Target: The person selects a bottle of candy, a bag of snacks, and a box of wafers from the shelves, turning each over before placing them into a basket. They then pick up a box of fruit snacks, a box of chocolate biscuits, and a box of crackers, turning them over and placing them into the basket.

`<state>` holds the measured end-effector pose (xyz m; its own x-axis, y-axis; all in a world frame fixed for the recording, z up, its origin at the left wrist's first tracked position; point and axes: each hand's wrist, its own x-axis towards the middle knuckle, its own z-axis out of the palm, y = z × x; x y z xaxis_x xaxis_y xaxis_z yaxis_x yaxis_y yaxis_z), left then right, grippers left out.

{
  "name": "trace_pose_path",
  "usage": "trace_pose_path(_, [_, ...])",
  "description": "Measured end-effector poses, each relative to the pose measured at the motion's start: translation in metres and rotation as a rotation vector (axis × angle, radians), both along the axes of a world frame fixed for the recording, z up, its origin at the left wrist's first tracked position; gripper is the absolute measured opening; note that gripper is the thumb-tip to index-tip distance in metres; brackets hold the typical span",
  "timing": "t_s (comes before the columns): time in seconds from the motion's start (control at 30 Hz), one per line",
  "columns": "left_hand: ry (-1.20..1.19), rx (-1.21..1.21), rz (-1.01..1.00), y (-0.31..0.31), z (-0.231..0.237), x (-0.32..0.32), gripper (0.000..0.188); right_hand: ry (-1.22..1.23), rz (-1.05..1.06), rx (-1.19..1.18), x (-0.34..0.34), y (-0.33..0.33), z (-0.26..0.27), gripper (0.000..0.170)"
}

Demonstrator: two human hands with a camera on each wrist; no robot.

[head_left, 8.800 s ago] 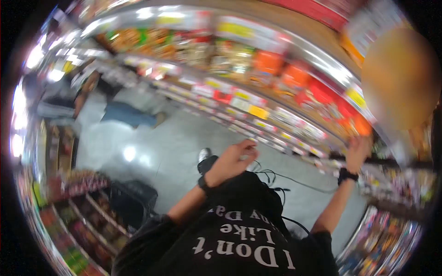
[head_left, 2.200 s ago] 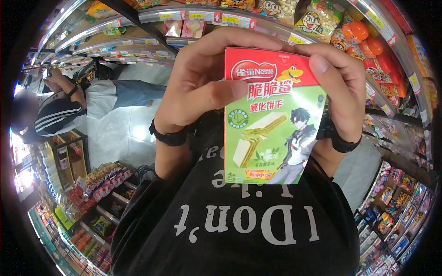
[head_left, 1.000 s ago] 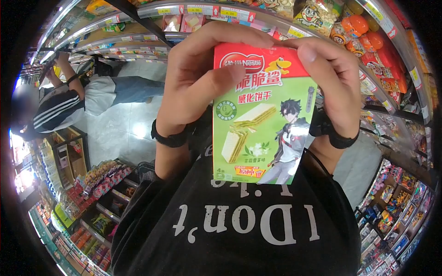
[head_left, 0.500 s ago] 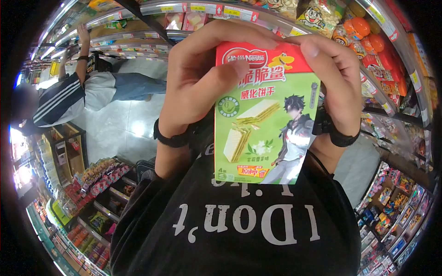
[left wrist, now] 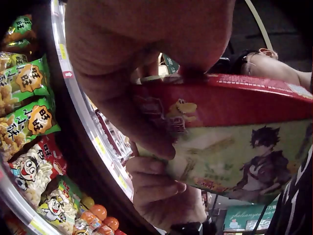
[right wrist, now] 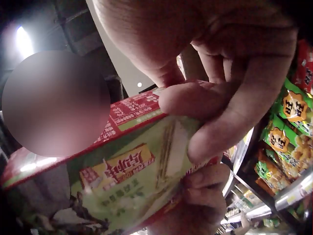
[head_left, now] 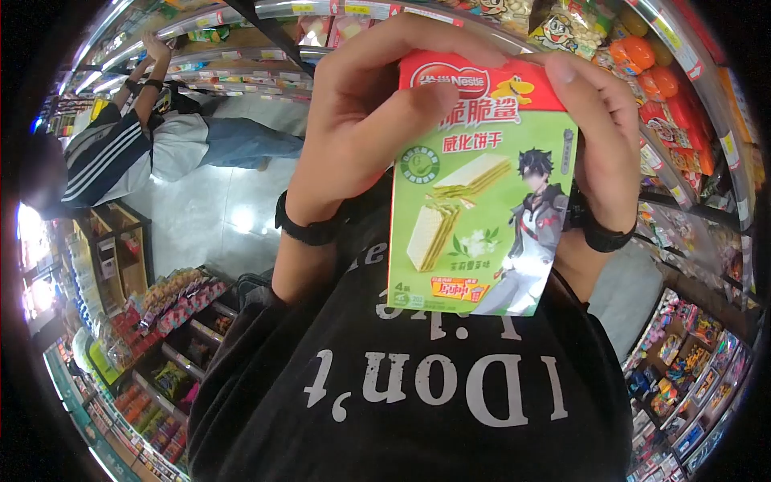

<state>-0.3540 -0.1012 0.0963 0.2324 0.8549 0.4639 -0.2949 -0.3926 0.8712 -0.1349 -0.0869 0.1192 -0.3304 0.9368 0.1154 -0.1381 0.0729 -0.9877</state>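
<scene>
Above the shirt (head_left: 434, 446), left fingers (head_left: 409, 116) and right fingers (head_left: 585, 112) grip an apparently closed box (head_left: 478, 189).

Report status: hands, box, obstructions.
Left hand and right hand holding wafer box. Box in front of black shirt, printed front showing. Left thumb covers some lettering.

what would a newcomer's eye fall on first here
Probably the red and green Nestlé box, held up in the middle of the head view between the left hand and right hand. Just below it, large white lettering, upside down in this view, stands out on the black shirt. At the upper right, round orange containers add bright spots.
</scene>
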Motion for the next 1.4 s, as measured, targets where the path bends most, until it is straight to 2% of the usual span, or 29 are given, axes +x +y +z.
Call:
trace_pose_path(0.7, [0.006,-0.067,-0.037,0.003,0.001,-0.006,0.034,0.023,-0.011,-0.043,-0.007,0.007,-0.001,0.033])
trace_pose_path(0.77, [0.038,0.002,0.03,0.007,-0.004,-0.007,0.034,0.092,0.027,-0.036,-0.013,0.003,0.001,0.038])
trace_pose_path(0.9, [0.06,0.096,0.018,0.013,0.001,-0.008,0.032,0.067,0.131,-0.065,-0.012,0.0,0.0,0.09])
trace_pose_path(1.1, [0.058,0.156,0.004,0.021,-0.01,-0.008,0.03,0.007,0.139,0.008,-0.011,0.0,0.0,0.088])
trace_pose_path(1.2, [-0.062,0.015,-0.034,0.016,-0.009,-0.007,0.027,-0.007,0.121,-0.008,-0.011,0.001,-0.002,0.087])
trace_pose_path(1.3, [0.079,0.1,0.011,0.021,-0.009,-0.011,0.036,0.044,0.177,0.018,-0.008,0.006,-0.009,0.076])
trace_pose_path(1.4, [-0.108,-0.166,0.04,0.012,-0.009,-0.01,0.045,0.041,0.22,0.042,-0.007,0.013,-0.016,0.07])
